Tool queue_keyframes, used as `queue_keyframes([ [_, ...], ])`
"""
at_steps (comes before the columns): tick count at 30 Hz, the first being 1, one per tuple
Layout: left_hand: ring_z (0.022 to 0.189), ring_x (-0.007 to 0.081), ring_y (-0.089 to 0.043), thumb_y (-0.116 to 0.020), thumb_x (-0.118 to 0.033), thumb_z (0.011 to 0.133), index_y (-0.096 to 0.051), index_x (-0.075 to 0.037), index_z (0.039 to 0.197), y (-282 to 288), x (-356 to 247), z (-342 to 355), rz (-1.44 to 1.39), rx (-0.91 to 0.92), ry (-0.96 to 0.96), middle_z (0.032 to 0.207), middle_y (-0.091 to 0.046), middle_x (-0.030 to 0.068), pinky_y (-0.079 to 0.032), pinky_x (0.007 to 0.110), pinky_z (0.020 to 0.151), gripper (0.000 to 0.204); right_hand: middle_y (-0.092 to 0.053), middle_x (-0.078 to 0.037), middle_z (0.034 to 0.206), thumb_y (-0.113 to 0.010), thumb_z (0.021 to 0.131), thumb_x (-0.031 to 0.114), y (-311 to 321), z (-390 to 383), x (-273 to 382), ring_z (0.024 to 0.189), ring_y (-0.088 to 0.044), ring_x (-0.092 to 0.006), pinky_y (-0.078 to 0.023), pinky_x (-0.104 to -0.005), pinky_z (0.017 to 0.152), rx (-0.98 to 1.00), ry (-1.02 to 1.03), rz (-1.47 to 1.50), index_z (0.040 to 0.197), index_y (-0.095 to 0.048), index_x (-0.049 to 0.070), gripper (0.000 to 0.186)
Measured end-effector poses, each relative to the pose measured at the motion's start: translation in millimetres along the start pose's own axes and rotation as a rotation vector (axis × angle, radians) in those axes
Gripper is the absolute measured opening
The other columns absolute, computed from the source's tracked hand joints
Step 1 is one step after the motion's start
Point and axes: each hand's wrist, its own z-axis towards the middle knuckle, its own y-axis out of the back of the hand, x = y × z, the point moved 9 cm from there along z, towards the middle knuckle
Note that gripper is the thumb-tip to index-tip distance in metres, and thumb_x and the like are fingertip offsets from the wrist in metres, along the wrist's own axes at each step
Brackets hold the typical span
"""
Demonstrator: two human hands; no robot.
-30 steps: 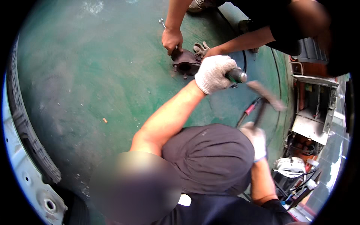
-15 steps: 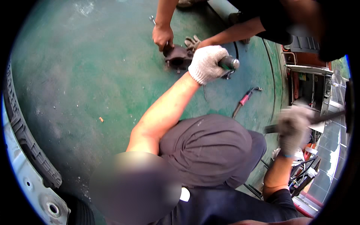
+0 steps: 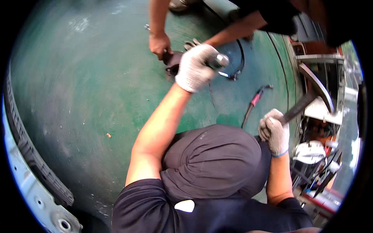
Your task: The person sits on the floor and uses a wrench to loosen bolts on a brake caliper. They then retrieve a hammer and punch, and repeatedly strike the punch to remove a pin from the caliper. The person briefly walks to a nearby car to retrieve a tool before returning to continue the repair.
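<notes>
My left hand, in a white knit glove, is closed round a dark-handled tool with a bright metal end cap. It is over a dark, rusty metal part on the floor and hides much of it. The tool's far end cannot be seen. Off to the right, my gloved right hand grips the dark handle of a hammer, whose long, curved head is raised away from the metal part. A co-worker's bare hand holds the part's left side; their gloved hand is just behind my left hand.
A pink-handled torch with a hose lies on the green floor. Black cables run along the right. A metal cabinet and cluttered gear stand at right; a pale body panel lines the lower left.
My right hand has swung in leftward with the hammer, and its curved head now shows clearly. My left hand keeps the tool over the part; the whole view has shifted somewhat.
</notes>
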Motion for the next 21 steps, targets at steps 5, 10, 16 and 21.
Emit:
queue_keyframes([
  [5,0.092,0.0114,-0.067,-0.086,-0.009,0.091,-0.068,-0.006,0.108,9.2,-9.9,-3.4,0.007,-0.036,0.236,0.102,-0.072,0.0025,-0.057,0.028,0.085,0.025,-0.053,0.001,0.064,-0.067,0.096,0.016,23.5,-13.3,-88.1,0.049,-0.045,-0.0076,-0.034,-0.0262,0.046,0.013,-0.26,-0.003,0.087,-0.063,0.005,0.015],
  [10,0.075,0.0187,-0.072,-0.077,-0.017,0.099,-0.068,-0.003,0.102,27.2,6.1,-9.9,-0.033,-0.246,0.299,0.082,-0.068,0.0066,-0.059,0.033,0.072,0.017,-0.055,0.004,0.067,-0.069,0.094,0.019,29.6,-6.3,-75.6,0.053,-0.048,-0.0051,-0.035,-0.0243,0.049,0.001,-0.243,-0.067,0.088,-0.067,0.006,0.015],
  [16,0.054,0.0115,-0.036,-0.071,-0.027,0.106,-0.049,-0.008,0.082,54.8,34.8,15.9,-0.393,-0.226,0.335,0.064,-0.046,-0.0009,-0.046,0.029,0.06,0.037,-0.053,0.001,0.068,-0.065,0.096,0.016,42.8,-15.4,-89.7,0.05,-0.042,-0.0058,-0.032,-0.0248,0.046,-0.029,-0.311,0.087,0.09,-0.062,0.005,0.014],
  [21,0.059,0.0113,-0.037,-0.073,-0.03,0.105,-0.048,-0.01,0.081,81.0,21.0,-13.7,-0.237,-0.34,0.355,0.065,-0.04,-0.0023,-0.043,0.032,0.062,0.04,-0.053,0.003,0.065,-0.068,0.095,0.02,46.3,-9.9,-90.8,0.049,-0.044,-0.005,-0.032,-0.0236,0.046,-0.076,-0.282,0.079,0.089,-0.064,0.006,0.016],
])
